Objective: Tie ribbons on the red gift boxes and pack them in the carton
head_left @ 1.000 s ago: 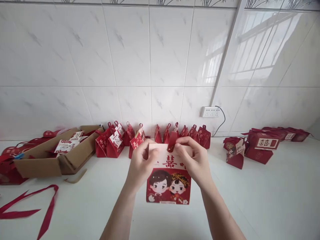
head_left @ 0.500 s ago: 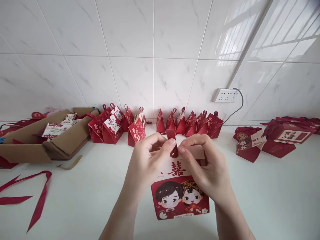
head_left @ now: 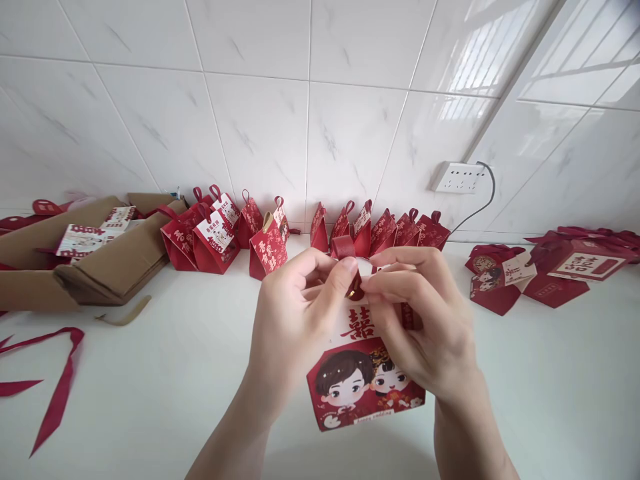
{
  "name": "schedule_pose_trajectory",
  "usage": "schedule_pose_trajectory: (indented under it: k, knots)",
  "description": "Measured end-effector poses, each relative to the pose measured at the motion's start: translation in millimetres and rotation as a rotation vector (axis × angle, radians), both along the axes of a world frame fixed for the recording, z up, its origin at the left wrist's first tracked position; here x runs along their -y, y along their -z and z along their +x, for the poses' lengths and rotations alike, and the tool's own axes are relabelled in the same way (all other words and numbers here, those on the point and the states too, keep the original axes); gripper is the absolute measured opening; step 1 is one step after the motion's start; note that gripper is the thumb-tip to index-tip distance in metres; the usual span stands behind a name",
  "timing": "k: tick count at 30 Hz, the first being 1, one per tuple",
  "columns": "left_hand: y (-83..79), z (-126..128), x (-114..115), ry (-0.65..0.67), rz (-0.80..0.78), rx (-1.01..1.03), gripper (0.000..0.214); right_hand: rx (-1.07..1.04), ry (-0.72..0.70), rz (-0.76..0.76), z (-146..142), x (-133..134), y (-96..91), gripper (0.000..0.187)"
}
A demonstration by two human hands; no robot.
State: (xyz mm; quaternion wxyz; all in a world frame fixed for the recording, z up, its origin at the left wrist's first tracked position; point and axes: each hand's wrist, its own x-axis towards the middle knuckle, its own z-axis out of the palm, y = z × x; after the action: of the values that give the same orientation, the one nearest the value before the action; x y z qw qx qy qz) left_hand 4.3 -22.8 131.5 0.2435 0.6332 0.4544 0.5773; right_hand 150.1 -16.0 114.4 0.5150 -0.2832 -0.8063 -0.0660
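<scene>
I hold a red and white paper gift box printed with a cartoon couple, low in the middle of the view above the white counter. My left hand and my right hand meet at its top. Thumbs and forefingers of both hands pinch the small red ribbon loop that stands up from the box's top edge. The top flaps are hidden behind my fingers.
A row of folded red gift boxes lines the tiled wall. A brown cardboard carton with cards in it lies at left, red ribbon strips before it. More red boxes sit at right, below a wall socket.
The box and both hands have come nearer and lower in view as my head tilted. My fingers have closed tighter round the ribbon loop, which now bends over at the top.
</scene>
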Motion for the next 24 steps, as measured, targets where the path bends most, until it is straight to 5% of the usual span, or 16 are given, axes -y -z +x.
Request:
schedule_pose_trajectory:
  k: [24]
  knots:
    - [4.3,4.5,-0.8,0.008,-0.015,0.022,0.030,0.034,0.018,-0.064,0.8,5.6,-5.7,0.017]
